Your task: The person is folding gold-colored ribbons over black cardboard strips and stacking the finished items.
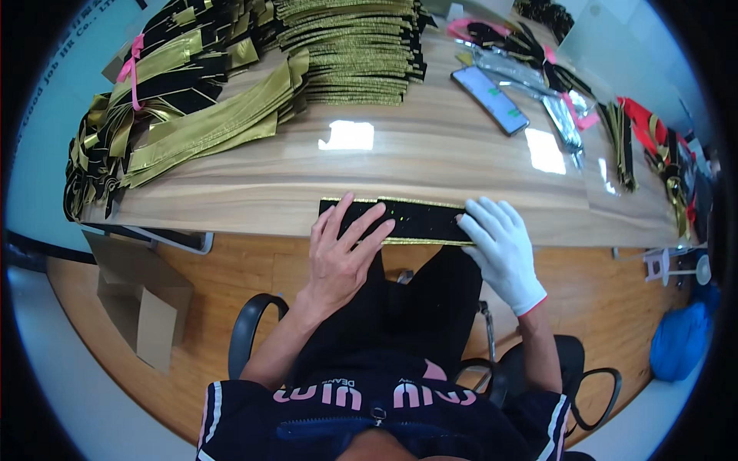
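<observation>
A black fabric strip (423, 220) with gold edging lies lengthwise along the near edge of the table, its near side at the table's rim. A step in its far edge shows near the left part, where one layer seems to overlap another. My bare left hand (350, 242) grips the left part, fingers spread over the black face. Around the right end, my right hand (501, 246) in a white glove holds the strip with its fingers over the top. The hand hides that end, and the underside cannot be seen.
Long gold strips (223, 127) and a tied black-and-gold bundle (138, 77) lie at the left. Behind stands a wide stack of gold-edged strips (350, 58). A phone (490, 100), plastic packets (565, 127) and tied bundles lie right. A cardboard box (146, 307) is on the floor.
</observation>
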`<state>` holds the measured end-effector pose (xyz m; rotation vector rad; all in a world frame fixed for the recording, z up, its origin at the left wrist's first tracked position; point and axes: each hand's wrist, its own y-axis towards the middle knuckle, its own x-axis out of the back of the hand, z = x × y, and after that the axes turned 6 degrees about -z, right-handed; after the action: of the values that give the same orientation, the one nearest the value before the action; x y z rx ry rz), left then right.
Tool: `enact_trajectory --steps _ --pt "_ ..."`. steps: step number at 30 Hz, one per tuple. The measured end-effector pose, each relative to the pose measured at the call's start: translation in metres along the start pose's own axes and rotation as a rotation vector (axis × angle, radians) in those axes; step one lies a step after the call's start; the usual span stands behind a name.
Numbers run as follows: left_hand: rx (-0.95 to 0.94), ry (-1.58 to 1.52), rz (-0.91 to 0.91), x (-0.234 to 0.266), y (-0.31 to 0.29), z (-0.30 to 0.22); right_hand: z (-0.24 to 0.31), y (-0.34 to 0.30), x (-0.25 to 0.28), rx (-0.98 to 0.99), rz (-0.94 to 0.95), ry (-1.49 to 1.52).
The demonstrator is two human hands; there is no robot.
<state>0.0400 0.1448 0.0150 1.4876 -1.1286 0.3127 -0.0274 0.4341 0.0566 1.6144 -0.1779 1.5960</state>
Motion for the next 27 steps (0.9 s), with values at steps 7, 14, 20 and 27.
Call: enact_trajectory --steps 7,14,20,27 --pt "0.051 -0.143 -0.258 0.026 0.013 0.006 0.006 0.04 0.033 0.179 -0.108 0.038" --pt "0.047 -0.182 -0.616 0.055 0.019 0.03 -0.05 0.15 0.073 -0.299 -0.622 0.413" --pt "0.131 -0.132 -0.452 0.012 0.011 0.055 -0.08 0.337 0.143 -0.166 -0.873 0.197" --pt "0.112 0.029 -0.359 0.004 0.016 0.051 -0.116 0.488 0.134 -0.021 -0.56 -0.183"
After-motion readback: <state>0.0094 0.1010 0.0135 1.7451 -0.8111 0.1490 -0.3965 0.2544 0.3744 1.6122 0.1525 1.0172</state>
